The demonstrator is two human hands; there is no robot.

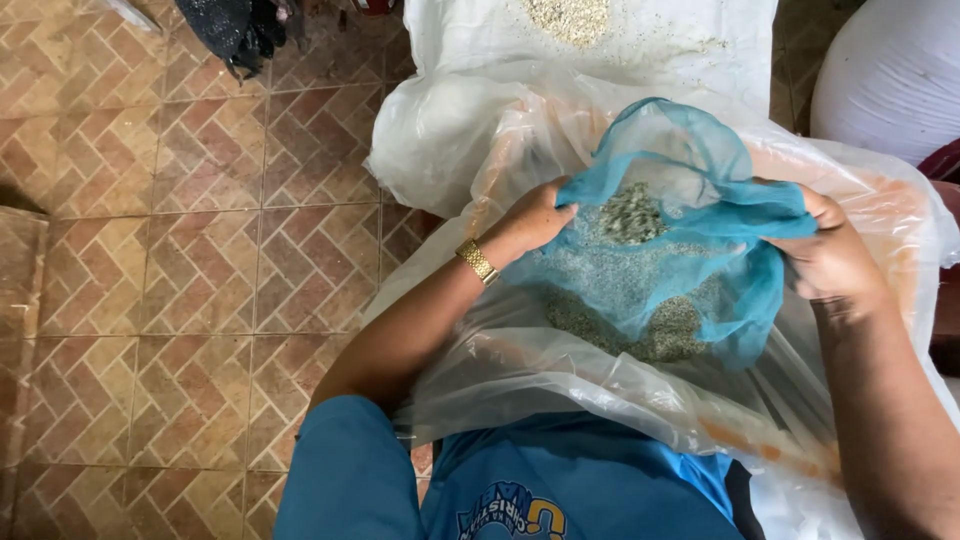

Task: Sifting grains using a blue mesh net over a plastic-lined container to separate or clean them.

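Both hands grip a blue net (690, 215) held open over a clear plastic bag (560, 370). The left hand (535, 215) is closed on the net's left edge; a gold watch (478, 262) sits on that wrist. The right hand (830, 255) is closed on the right edge. Pale grain (640, 300) lies heaped inside the net, seen through the mesh. Beyond it, farther off, more grain (570, 18) lies on a white sack (480, 40). Brick-patterned tiles (200, 250) cover the floor at left, with a dark cloth (240, 30) at the far edge.
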